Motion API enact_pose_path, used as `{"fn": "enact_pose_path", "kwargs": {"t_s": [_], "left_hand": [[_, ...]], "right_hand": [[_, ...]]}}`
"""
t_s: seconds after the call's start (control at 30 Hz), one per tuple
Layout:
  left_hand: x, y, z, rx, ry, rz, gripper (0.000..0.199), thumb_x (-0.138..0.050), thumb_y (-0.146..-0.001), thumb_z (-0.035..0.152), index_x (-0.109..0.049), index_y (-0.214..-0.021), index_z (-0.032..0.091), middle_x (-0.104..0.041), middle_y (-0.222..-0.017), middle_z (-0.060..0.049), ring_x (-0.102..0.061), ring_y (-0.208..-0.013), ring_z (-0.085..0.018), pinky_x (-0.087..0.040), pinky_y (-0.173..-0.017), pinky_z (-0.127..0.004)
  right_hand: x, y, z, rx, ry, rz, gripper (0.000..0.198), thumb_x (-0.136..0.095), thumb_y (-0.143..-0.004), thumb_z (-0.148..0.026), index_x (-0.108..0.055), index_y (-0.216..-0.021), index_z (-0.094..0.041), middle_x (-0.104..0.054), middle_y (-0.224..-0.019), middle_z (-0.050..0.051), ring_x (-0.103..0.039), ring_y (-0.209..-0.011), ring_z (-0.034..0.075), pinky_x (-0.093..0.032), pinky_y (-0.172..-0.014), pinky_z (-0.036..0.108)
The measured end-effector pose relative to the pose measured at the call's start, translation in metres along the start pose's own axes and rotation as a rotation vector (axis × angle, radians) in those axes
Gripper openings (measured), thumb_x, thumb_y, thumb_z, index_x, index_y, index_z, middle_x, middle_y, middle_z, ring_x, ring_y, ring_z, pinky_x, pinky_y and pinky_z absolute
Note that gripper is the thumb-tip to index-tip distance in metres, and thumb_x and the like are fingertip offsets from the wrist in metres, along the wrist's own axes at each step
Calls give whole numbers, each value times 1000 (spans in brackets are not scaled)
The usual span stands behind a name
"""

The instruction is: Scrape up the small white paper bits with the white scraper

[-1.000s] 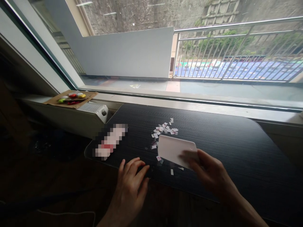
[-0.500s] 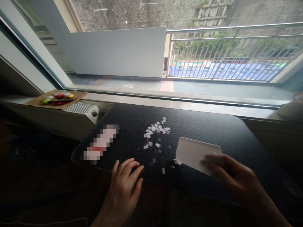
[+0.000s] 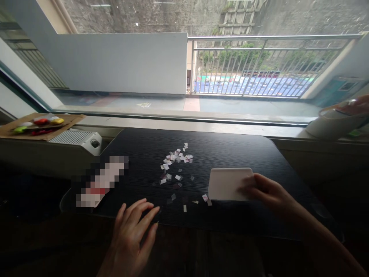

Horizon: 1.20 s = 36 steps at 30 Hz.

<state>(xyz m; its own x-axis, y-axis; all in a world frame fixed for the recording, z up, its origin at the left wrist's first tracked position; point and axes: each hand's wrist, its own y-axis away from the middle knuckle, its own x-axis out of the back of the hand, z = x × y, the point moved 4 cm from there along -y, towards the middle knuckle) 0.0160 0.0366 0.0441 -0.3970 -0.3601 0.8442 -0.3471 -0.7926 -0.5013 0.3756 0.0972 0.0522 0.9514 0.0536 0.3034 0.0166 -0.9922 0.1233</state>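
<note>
My right hand (image 3: 263,187) grips the right end of a thin white rectangular plate (image 3: 225,184) with rounded corners. The fingers lie partly behind the plate and show through it as a shadow. Two small paper pieces (image 3: 205,197) lie by its lower left corner. At the near edge of the dark table, my left hand (image 3: 135,225) has its fingers spread, with nothing visible in them. Small white and clear scraps (image 3: 175,157) are scattered over the middle of the table, most of them in a loose heap farther back.
The black wood-grain table (image 3: 239,150) stands against a window sill (image 3: 161,123). A pixelated pale and red item (image 3: 102,179) lies at its left. Beyond are a white vented unit (image 3: 76,140), cardboard (image 3: 67,121) with colourful packets, and a pale container (image 3: 325,123) at right.
The view has swung to the right. In my right hand the white plate has turned more level and sits lower, and both paper pieces by its corner show more fully. My left hand stays spread.
</note>
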Motion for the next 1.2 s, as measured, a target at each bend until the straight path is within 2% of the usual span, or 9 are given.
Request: {"fn": "enact_pose_path", "kwargs": {"t_s": [0.17, 0.3, 0.4, 0.57, 0.7, 0.8, 0.9, 1.07, 1.2], "left_hand": [[-7, 4, -3, 22, 7, -28, 32, -48, -88, 22, -60, -117, 29, -66, -113, -3, -58, -114, -24, -30, -108, -49], [-4, 5, -4, -8, -11, -51, 33, -50, -87, 22, -59, -118, 28, -65, -114, -3, -58, -114, -24, -31, -107, -48], [-3, 6, -6, -5, -13, -37, 32, -50, -87, 23, -59, -118, 28, -65, -113, -3, -57, -114, -25, -29, -108, -48], [-6, 10, -8, -3, 1, -45, 32, -49, -88, 23, -58, -119, 28, -65, -114, -4, -56, -116, -25, -27, -108, -47], [-5, 7, -5, -29, 3, -30, 32, -49, -88, 22, -58, -118, 27, -65, -113, -3, -57, -114, -24, -26, -108, -45], [0, 2, -2, -71, -18, -4, 30, -49, -88, 21, -59, -116, 25, -65, -110, -3, -58, -110, -23, -26, -106, -42], [2, 1, 1, -105, -32, -3, 31, -49, -88, 20, -57, -117, 23, -64, -110, -5, -56, -111, -22, -25, -107, -40], [3, 3, 0, -88, -21, -14, 32, -49, -89, 21, -56, -120, 23, -62, -113, -5, -54, -115, -22, -21, -110, -41], [5, -1, 4, -73, -24, 7, 30, -50, -87, 20, -58, -116, 23, -64, -110, -4, -58, -110, -22, -25, -107, -42]], "right_hand": [[-7, -26, -1, 31, 35, -43, 33, -73, -70, -46, -66, -86, -18, -75, -87, 5, -70, -85, 25, -55, -78, 36], [-17, -42, -6, 29, 103, -151, 15, -69, -71, -28, -67, -80, -17, -70, -76, 0, -65, -73, 19, -51, -68, 30], [-16, -41, -9, 14, 155, -233, 9, -67, -71, -22, -66, -77, -16, -64, -67, -3, -58, -64, 15, -45, -61, 26], [-11, -25, -9, -33, 197, -342, 5, -64, -73, -21, -61, -74, -17, -59, -66, -4, -53, -62, 14, -40, -57, 24], [-8, -8, -6, -62, 192, -376, 5, -62, -75, -21, -61, -76, -16, -58, -67, -4, -51, -63, 14, -40, -57, 25], [-5, 3, -3, -74, 165, -376, 8, -63, -76, -24, -59, -76, -16, -57, -67, -4, -51, -63, 14, -40, -57, 24], [-1, 13, 1, -89, 117, -374, 17, -64, -76, -30, -61, -84, -16, -61, -74, -1, -56, -69, 16, -45, -62, 27], [7, 33, 2, -96, 52, -323, 19, -66, -79, -35, -62, -85, -18, -66, -81, 1, -62, -78, 20, -50, -70, 29], [2, 49, 2, -76, 82, -263, 20, -68, -80, -38, -67, -87, -19, -69, -81, 3, -64, -79, 22, -52, -71, 31]]}}
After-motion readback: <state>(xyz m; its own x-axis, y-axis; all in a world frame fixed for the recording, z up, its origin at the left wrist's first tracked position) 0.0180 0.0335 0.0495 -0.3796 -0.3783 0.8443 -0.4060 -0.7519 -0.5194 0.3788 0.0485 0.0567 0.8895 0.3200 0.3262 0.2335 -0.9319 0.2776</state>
